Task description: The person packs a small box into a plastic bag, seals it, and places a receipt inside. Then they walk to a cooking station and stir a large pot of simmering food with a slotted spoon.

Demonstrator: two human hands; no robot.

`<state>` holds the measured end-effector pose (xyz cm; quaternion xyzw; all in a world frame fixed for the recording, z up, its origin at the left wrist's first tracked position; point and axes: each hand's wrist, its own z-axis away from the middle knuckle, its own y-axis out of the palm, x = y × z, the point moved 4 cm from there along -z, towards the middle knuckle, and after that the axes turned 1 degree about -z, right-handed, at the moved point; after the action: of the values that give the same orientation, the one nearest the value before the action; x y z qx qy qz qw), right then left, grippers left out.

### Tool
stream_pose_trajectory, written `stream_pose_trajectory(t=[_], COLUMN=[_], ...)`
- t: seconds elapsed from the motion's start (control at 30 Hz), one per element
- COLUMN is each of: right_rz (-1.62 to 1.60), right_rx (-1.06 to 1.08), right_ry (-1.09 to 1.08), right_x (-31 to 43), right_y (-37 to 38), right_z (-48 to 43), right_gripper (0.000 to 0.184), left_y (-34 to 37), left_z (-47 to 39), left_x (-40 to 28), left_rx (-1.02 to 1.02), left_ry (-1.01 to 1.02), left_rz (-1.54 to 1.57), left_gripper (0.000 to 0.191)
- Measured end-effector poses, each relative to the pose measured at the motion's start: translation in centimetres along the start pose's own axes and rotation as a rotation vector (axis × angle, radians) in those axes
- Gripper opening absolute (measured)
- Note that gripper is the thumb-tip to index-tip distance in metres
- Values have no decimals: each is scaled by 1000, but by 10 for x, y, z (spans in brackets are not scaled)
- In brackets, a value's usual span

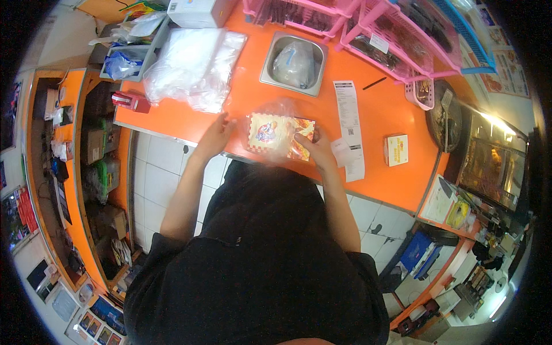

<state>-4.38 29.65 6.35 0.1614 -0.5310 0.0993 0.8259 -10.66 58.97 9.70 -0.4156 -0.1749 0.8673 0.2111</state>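
A printed cardboard food box (269,133) lies inside a clear plastic bag (280,108) near the front edge of the orange counter (384,116). My right hand (313,145) grips the box's right end through or over the bag, thumb on top; which of the two is hard to tell. To the left of the box, my left hand (217,136) is apart from it, fingers spread, holding nothing. A long printed receipt (347,116) runs along the counter right of my right hand, with a small white paper slip (342,152) partly over it.
Behind the box, a steel container (317,88) holds a bagged item. Clear plastic bags (189,64) and a red device (131,102) are on the left. Pink plastic baskets (384,64) line the back right, near a black pen (374,83). A small yellow-white box (396,150) stands at right.
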Motion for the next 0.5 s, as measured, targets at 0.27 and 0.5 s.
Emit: stream_pose_trajectory(t=[0.27, 0.5], right_rz=[-104, -106], right_rx=[173, 22], right_ry=[12, -8], right_x=[22, 19], right_y=[9, 20], right_z=[7, 15], right_gripper=[65, 55], left_y=[60, 31], left_z=[-15, 16], left_x=[18, -24], left_rx=[249, 59], left_ry=[-17, 188], left_rz=[1192, 777], left_gripper=[69, 58])
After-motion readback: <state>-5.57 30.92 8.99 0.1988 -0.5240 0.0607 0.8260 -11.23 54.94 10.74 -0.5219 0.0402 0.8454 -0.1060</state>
